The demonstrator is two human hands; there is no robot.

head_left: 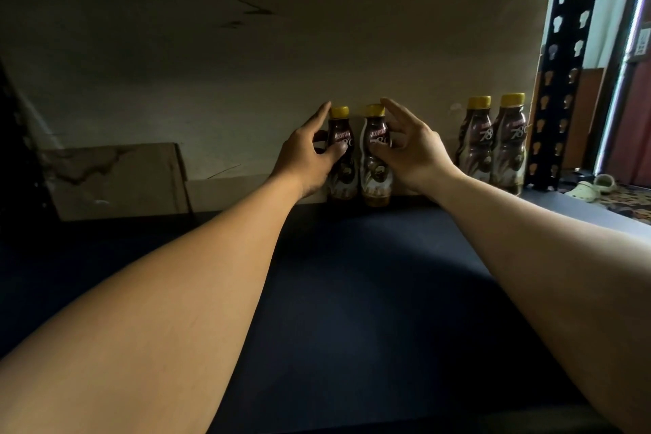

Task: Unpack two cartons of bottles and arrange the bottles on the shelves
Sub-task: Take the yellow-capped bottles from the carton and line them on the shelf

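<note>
Two brown coffee bottles with yellow caps stand side by side at the back of the dark shelf board [352,275]. My left hand [306,155] grips the left bottle [341,158], thumb across its label and fingers behind it. My right hand [412,148] holds the right bottle [375,166] with the thumb on its label, the fingers raised and loosely spread beside the cap. Two more bottles [493,144] of the same kind stand together further right, against the wall.
A pale wall [246,46] closes the back of the shelf. A flattened cardboard piece [116,180] leans against it at the left. A black perforated shelf upright [563,63] rises at the right. Beyond it a pale shoe [588,187] lies on patterned floor.
</note>
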